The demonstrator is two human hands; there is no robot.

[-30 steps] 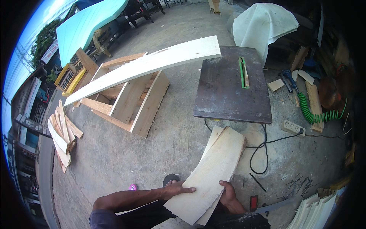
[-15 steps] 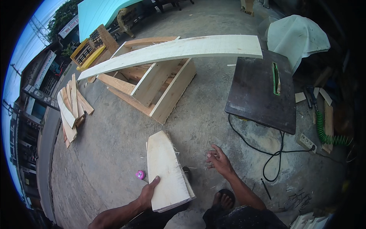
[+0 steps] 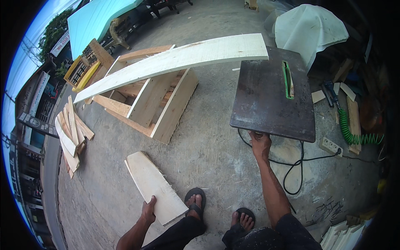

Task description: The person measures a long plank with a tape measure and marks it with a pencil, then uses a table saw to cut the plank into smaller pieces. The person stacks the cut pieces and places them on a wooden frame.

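- Board [image 3: 156, 185] at 7 o'clock from mid-view, slanting up toward 11; carried by one hand only, likely to leave the other free.
- Round its near left edge, left hand [image 3: 148, 212] closed: thumb on the upper face, fingers hidden beneath, seemingly pinching firmly against the weight.
- Near 4 o'clock, right hand [image 3: 261, 146] up against the near edge of table [image 3: 266, 100]; fingertips tucked out of sight below the top, so cannot tell how far closed or on what.
- At 2 o'clock, in the tabletop, green-rimmed slot [image 3: 286, 81].
- At 11 o'clock, plank [image 3: 175, 62] laid over frame [image 3: 175, 110], presumably for support; contact with table uncertain.
- At 9 o'clock, strips [image 3: 71, 148] heaped together, apparently set aside from the feet.
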